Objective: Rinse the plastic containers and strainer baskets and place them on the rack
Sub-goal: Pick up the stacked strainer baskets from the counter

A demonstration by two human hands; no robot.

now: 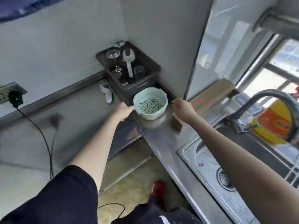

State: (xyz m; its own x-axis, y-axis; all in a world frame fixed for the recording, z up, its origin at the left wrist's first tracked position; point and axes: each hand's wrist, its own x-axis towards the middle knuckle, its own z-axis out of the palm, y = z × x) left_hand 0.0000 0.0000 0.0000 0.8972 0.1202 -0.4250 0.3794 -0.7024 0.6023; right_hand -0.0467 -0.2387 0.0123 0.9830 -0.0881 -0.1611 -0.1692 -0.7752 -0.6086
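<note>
Placing step: pale green strainer basket (150,103) sits on steel counter (163,139), touching the dark rack (127,68) (glasses inside) in the corner. Left hand (123,111) pinches its rim; right hand (182,108) hovers beside, fingers loosely curled, empty. Next, probably: lift it onto rack.

Your way to the corner at frame centre is tight: the dark rack (129,65) stands behind the green strainer basket (150,103), walls close both sides, a brown block (177,122), possibly wood, sits right. The counter (161,143) strip toward you lies open.
</note>
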